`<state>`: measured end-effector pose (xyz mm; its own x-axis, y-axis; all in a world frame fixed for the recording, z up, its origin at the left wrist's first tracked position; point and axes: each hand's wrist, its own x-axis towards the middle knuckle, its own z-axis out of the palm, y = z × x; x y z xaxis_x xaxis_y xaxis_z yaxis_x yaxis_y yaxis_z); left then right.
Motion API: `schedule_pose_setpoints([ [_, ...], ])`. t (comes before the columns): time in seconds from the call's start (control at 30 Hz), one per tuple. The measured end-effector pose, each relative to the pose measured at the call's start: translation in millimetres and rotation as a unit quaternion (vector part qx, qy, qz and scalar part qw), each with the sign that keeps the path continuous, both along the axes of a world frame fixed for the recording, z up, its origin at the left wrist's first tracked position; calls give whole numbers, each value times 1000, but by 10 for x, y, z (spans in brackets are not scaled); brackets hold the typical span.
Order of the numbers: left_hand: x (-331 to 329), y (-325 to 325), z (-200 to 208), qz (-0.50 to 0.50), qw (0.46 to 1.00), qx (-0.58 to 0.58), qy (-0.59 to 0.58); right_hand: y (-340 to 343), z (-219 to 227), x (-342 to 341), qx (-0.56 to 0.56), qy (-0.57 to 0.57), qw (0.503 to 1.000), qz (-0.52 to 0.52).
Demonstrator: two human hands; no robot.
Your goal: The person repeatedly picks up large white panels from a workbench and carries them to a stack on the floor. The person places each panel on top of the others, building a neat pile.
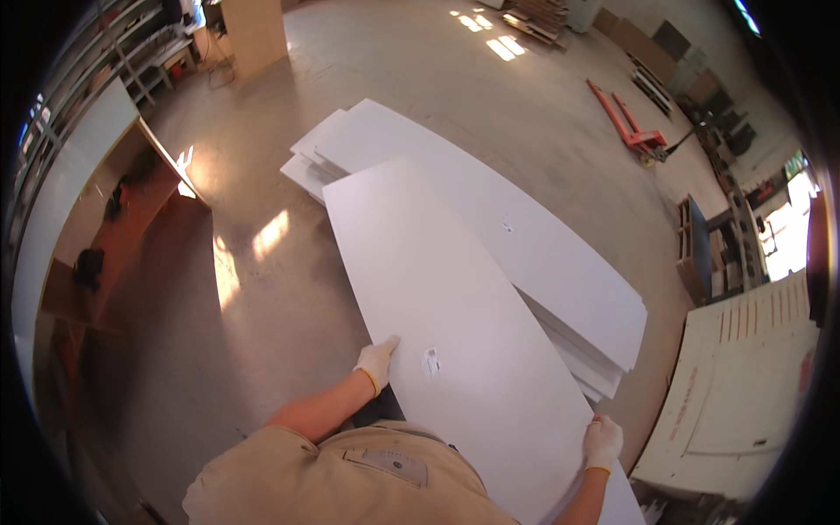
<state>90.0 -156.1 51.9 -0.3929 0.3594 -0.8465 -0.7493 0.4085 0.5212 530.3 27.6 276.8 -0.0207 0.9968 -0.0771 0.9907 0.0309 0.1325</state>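
Observation:
A long white panel [437, 280] slants across the middle, its far end over a stack of similar white panels [534, 236]. My left hand [378, 361], in a pale glove with a yellow cuff, grips the panel's left edge, thumb on top and the other fingers hidden beneath. On the opposite edge, nearer to me, my gloved right hand [603, 442] is closed round the rim. A small printed label [430, 361] lies on the held panel beside my left hand. Another label [507, 227] is on the stack's top panel.
A wooden workbench or cabinet [96, 227] stands at the left. A cream machine housing [731, 385] is close on the right. Farther off are a red pallet jack [643, 138], stacked boards [535, 19] and a tall wooden panel [254, 37]. Sunlit patches mark the concrete floor [385, 66].

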Motion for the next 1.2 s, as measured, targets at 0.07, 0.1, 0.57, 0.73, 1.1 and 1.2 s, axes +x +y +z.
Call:
schedule_pose_setpoints([
  [0.07, -78, 326, -79, 8, 999, 18, -42, 487, -85, -173, -19, -6, 1000, 18],
  [0.1, -53, 488, -103, -8, 1000, 11, -25, 758, -67, -251, -20, -3, 999, 29],
  [0.57, 111, 2490, 58, -46, 999, 22, -8, 4053, -615, -1108, -121, 48, 978, 161],
  [0.73, 102, 3283, 195, 22, 998, 9, -50, 5081, -867, -1681, -146, 92, 961, 218],
  [1.1, -27, 4183, -503, -28, 966, 38, -253, 6378, -1432, -2320, -162, 82, 945, 272],
  [1.2, 79, 4221, -742, -325, 898, 9, -297, 6424, -1889, -2251, -142, -49, 910, 386],
])
